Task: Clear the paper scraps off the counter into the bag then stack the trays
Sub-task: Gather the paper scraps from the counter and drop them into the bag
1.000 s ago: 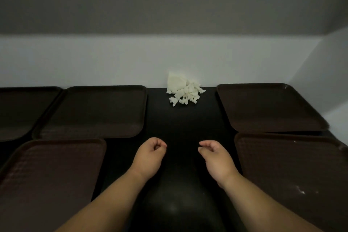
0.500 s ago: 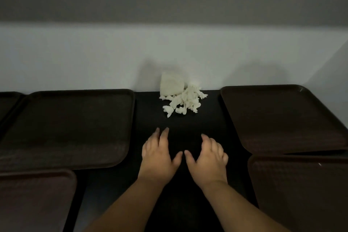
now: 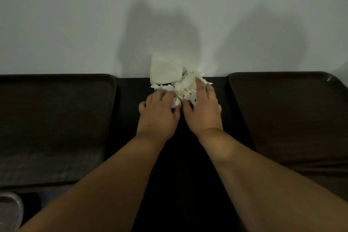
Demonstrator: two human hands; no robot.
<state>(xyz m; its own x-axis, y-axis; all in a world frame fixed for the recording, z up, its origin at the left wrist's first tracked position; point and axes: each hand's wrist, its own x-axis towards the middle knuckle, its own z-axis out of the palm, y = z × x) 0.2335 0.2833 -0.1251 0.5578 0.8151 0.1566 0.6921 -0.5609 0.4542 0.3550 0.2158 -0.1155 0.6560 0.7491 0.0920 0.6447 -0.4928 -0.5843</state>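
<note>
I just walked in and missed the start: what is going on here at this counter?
A person is gathering a pile of white paper scraps at the back of the counter. The left hand grips some scraps with curled fingers; the right hand lies over the pile, fingers straighter. What looks like the bag sits right behind the pile. The left tray and right tray lie apart, not yet stacked.

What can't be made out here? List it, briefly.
Head view only:
Left hand fingertips: curled under, hidden by its knuckles and the paper scraps; grip unclear.
Left tray, right tray: cut by frame edges.
Grey object, bottom-left corner: cut off, blurred.
</note>
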